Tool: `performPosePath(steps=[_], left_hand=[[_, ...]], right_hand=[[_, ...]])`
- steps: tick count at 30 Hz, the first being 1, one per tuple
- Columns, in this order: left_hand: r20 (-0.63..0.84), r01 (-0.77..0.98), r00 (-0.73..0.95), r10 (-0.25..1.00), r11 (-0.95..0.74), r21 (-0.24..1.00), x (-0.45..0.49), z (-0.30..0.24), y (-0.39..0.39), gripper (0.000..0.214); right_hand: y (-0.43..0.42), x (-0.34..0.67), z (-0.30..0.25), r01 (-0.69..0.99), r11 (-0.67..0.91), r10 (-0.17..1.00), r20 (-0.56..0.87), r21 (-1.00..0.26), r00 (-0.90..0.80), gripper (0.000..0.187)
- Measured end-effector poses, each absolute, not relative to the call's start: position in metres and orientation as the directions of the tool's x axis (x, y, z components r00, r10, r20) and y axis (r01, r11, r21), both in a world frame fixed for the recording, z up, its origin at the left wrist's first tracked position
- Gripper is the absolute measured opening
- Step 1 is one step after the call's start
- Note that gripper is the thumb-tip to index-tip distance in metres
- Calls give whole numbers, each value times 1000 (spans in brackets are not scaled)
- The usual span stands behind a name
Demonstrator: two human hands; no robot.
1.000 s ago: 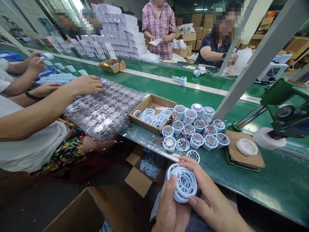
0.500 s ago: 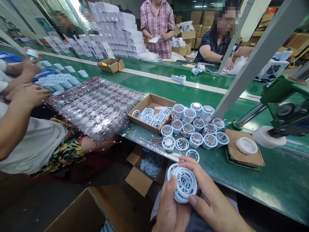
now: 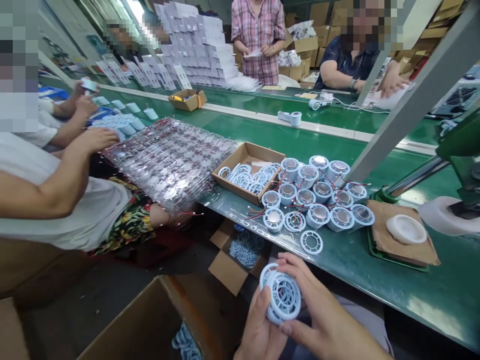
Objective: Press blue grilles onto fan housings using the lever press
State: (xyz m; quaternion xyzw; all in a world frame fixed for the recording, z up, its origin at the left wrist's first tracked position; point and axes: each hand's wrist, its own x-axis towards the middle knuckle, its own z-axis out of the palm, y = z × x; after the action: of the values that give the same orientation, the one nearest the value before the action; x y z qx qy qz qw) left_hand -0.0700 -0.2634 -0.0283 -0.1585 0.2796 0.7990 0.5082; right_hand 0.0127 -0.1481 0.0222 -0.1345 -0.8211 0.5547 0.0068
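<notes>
I hold a round white fan housing with a grille face [image 3: 282, 295] low in front of me, between both hands. My left hand [image 3: 259, 330] cups it from below and the left, fingers closed on its rim. My right hand [image 3: 318, 315] wraps over its right side, thumb pressed under the grille. On the green bench just beyond lie one loose white grille ring [image 3: 311, 242] and a cluster of several similar round housings with red wires [image 3: 317, 192]. An open cardboard box of white rings [image 3: 248, 172] stands to their left.
A person's arms [image 3: 56, 170] reach over a clear tray of wired parts [image 3: 170, 160] at left. A green press [image 3: 461, 165] with a cardboard pad and white disc [image 3: 405, 229] is at right. Cardboard boxes [image 3: 240, 250] sit on the floor. Other people work across the conveyor.
The view has swung slightly left and down. Both hands keep the housing, now tilted a little. The neighbouring person's hand has drawn back from the clear tray toward the left.
</notes>
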Motion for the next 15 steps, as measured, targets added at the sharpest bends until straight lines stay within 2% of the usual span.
performPosePath(steps=[2,4,7,9,10,12,15], left_hand=[[-583,-875,-485,652,-349,337,-77,-48,-282,39],[-669,-852,-523,527,-342,396,-91,-65,-303,39],[-739,-770,-624,253,-357,529,-119,-77,-332,39],[-718,-714,-676,164,-389,583,-135,-75,-342,43],[-704,-698,-690,169,-412,586,-140,-73,-344,44],[-672,-702,-693,260,-454,549,-143,-67,-341,42],[-573,-746,-665,479,-472,470,-134,-59,-323,45]], right_hand=[[-160,6,9,241,310,181,-192,-920,-965,66],[-173,-6,-10,259,288,163,-219,-922,-962,67],[-183,-36,-49,254,299,232,-188,-920,-954,65],[-180,-60,-78,271,314,316,-169,-910,-934,71],[-176,-70,-90,292,317,354,-173,-902,-919,76],[-169,-81,-107,319,318,393,-182,-893,-901,78],[-165,-66,-105,282,331,396,-139,-901,-908,57]])
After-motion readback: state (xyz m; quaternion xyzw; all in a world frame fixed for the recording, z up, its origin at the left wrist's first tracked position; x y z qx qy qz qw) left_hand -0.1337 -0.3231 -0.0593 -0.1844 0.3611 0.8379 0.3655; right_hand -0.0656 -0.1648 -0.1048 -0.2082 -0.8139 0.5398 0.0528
